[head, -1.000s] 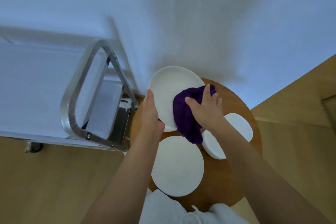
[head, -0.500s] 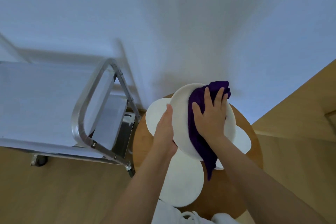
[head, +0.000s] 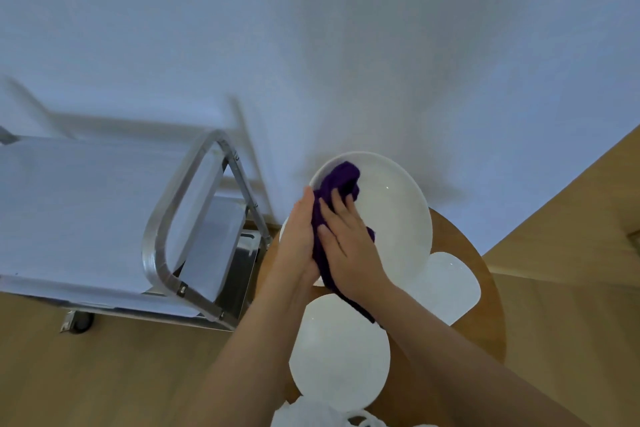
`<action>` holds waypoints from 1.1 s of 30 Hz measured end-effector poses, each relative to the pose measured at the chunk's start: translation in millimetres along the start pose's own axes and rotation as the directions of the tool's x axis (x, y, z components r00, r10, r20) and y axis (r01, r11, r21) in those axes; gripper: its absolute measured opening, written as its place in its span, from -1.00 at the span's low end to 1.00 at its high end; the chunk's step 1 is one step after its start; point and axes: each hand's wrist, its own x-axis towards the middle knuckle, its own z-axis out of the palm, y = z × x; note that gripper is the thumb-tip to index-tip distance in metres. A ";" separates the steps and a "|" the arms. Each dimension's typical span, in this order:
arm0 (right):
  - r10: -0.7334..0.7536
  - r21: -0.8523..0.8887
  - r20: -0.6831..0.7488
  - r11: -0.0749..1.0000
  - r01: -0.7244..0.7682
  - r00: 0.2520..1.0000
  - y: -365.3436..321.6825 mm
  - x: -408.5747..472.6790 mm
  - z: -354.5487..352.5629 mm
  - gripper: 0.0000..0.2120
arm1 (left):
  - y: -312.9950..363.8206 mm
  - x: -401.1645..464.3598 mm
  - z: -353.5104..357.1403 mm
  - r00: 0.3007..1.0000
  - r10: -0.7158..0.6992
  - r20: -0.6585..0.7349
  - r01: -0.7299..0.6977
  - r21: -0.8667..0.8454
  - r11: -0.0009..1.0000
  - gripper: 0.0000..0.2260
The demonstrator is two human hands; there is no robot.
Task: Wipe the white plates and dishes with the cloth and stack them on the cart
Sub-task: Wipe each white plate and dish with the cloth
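I hold a large white plate tilted up above the round wooden table. My left hand grips the plate's left rim, with its fingers hidden behind the plate. My right hand presses a purple cloth with flat fingers against the plate's upper left face; the cloth's tail hangs below my wrist. A second white plate lies on the table near me. A white dish sits at the right, partly under the held plate.
The metal cart stands to the left of the table, its top shelf covered in white. Its tubular handle faces the table and a wheel shows below. A white wall is behind, with wooden floor around.
My right hand slid the cloth from the plate's right side across to its upper left, beside my left hand. The plate was lifted higher and tilted more.
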 end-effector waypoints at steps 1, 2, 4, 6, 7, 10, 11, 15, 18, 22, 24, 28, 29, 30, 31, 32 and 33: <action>-0.032 0.017 0.039 0.999 0.031 0.999 -0.1 -4.8 -1.4 -0.49 | 4.6 0.8 -2.3 1.000 -0.008 0.004 0.008 -0.003 1.000 -0.42; -0.064 0.014 0.072 0.998 0.063 0.995 0.8 -9.8 -3.3 -0.50 | 9.2 1.4 -4.5 1.000 -0.018 0.006 0.019 -0.009 1.000 -0.39; -0.120 -0.038 0.121 0.991 0.126 0.985 6.8 -19.4 -9.4 -0.52 | 17.3 1.8 -7.6 0.999 -0.040 0.017 0.041 -0.021 0.999 -0.37; -0.162 -0.104 0.148 0.978 0.178 0.976 16.2 -26.7 -16.5 -0.52 | 21.3 1.8 -8.0 0.997 -0.059 0.048 0.060 -0.017 0.998 -0.37; -0.169 -0.133 0.152 0.973 0.189 0.974 20.4 -29.5 -20.0 -0.51 | 21.9 1.3 -7.2 0.996 -0.064 0.067 0.065 -0.008 0.998 -0.36; -0.138 -0.217 0.126 0.963 0.162 0.982 32.9 -35.5 -31.0 -0.49 | 21.2 -0.7 -4.2 0.992 -0.024 0.125 0.023 0.013 1.000 -0.35; -0.114 -0.267 0.112 0.953 0.141 0.987 37.1 -36.5 -34.7 -0.48 | 21.4 -1.2 -3.8 0.990 -0.002 0.143 -0.002 0.025 1.000 -0.34; 0.027 -0.495 0.020 0.869 -0.013 0.999 52.3 -32.7 -50.8 -0.43 | 24.7 -1.8 -2.0 0.985 0.024 0.171 -0.040 0.091 0.995 -0.32; 0.107 -0.558 -0.037 0.823 -0.109 0.994 58.8 -22.8 -57.4 -0.37 | 25.4 -0.5 1.2 0.992 0.001 0.129 -0.022 0.163 0.986 -0.30; 0.138 -0.513 -0.123 0.839 -0.182 0.983 57.4 -8.1 -56.1 -0.41 | 25.7 1.9 5.5 0.992 -0.001 0.127 -0.021 0.165 0.986 -0.28; 0.147 -0.475 -0.165 0.855 -0.210 0.975 55.1 -0.8 -52.9 -0.43 | 27.7 2.9 6.7 0.988 0.005 0.151 -0.030 0.166 0.986 -0.29; 0.170 -0.430 -0.222 0.867 -0.252 0.960 46.3 16.2 -48.3 -0.44 | 28.8 2.2 9.4 0.992 0.011 0.129 -0.042 0.239 0.970 -0.37; 0.171 -0.446 -0.219 0.858 -0.255 0.961 43.9 20.1 -47.1 -0.46 | 27.4 2.3 9.4 0.994 0.013 0.108 -0.041 0.257 0.966 -0.41; 0.174 -0.462 -0.203 0.851 -0.251 0.964 41.4 23.4 -45.2 -0.47 | 25.7 2.0 8.8 0.995 0.014 0.102 -0.040 0.257 0.966 -0.43; 0.180 -0.469 -0.178 0.849 -0.245 0.967 38.8 25.9 -42.8 -0.48 | 24.0 1.1 7.8 0.994 0.016 0.107 -0.042 0.247 0.968 -0.43; 0.188 -0.466 -0.152 0.852 -0.238 0.970 35.9 28.1 -40.4 -0.48 | 22.5 0.6 7.0 0.994 0.018 0.112 -0.044 0.236 0.971 -0.41; 0.195 -0.457 -0.129 0.858 -0.233 0.972 32.2 29.3 -37.7 -0.47 | 20.9 0.9 6.1 0.993 0.019 0.115 -0.045 0.230 0.972 -0.41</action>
